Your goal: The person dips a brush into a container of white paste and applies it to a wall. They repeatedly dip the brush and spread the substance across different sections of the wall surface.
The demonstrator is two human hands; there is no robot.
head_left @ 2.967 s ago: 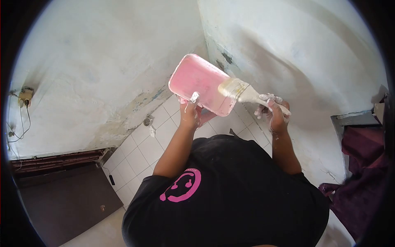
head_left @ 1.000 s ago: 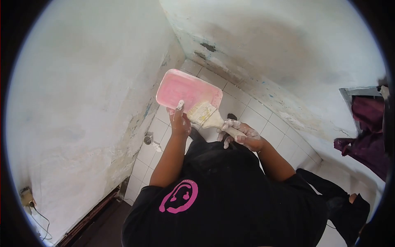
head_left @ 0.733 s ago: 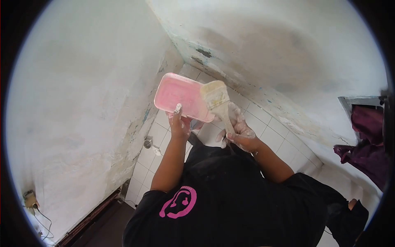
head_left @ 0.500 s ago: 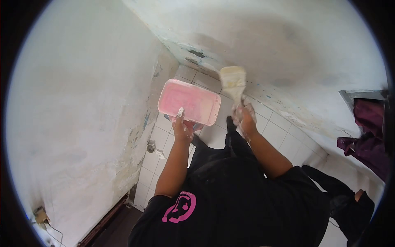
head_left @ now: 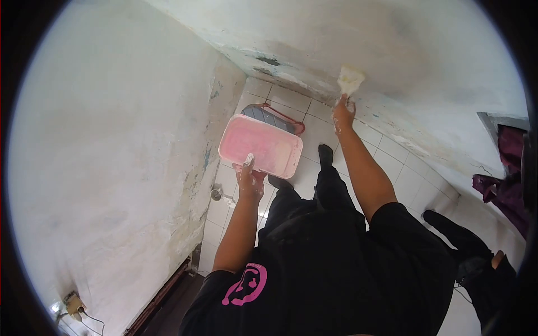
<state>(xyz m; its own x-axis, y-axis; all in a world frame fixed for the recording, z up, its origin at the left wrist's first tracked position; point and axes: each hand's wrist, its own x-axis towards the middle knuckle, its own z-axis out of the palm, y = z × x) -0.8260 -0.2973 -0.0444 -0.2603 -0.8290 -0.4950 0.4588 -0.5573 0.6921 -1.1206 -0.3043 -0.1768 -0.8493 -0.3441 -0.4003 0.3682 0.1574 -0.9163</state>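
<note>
My left hand [head_left: 250, 179], smeared with white, holds a shallow pink tray [head_left: 260, 145] by its near edge, thumb over the rim. A pale film coats the inside of the tray. My right hand [head_left: 343, 115], also spattered white, is closed on the handle of a wide scraper-like tool [head_left: 351, 80] with a pale, yellowish blade. The blade is against or very near the patchy wall [head_left: 392, 61] ahead; contact cannot be made out for certain.
A grey and red container [head_left: 269, 117] stands on the white tiled floor [head_left: 314, 134] beyond the tray. A socket with cords [head_left: 74, 304] is at lower left. Purple cloth [head_left: 504, 196] hangs at right. Another person's dark-clothed leg [head_left: 457, 235] shows at lower right.
My right hand has reached forward with the tool, up to the wall. The tray has shifted slightly nearer, and more of the grey and red container shows behind it.
</note>
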